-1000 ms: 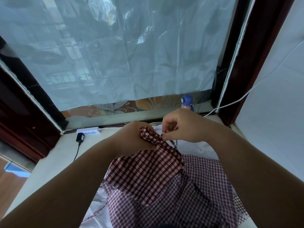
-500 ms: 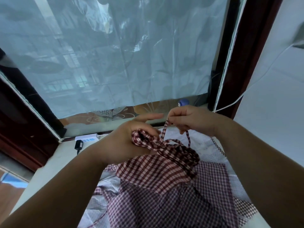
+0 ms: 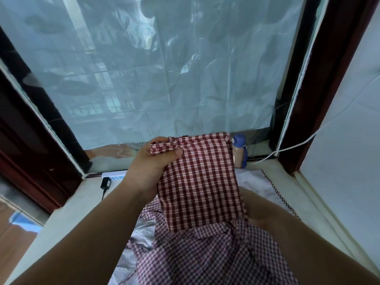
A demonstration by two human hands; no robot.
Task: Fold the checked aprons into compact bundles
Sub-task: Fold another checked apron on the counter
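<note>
A red-and-white checked apron, folded into a flat rectangle, is held up in front of the window. My left hand grips its top left corner, thumb pressed over the bunched strap. My right hand is behind the apron's lower right edge and mostly hidden; how its fingers lie cannot be seen. Below them a second apron with a finer maroon check lies crumpled on the ledge.
A pale ledge runs under a window covered with translucent plastic. A blue-capped bottle stands at the sill on the right. A white power strip with a black plug sits left. A white cable runs along the right wall.
Both hands had been working the strap at the apron's top. Now the apron is lifted as a flat rectangle, the left hand holds its top corner and the right hand has dropped behind its lower edge.
</note>
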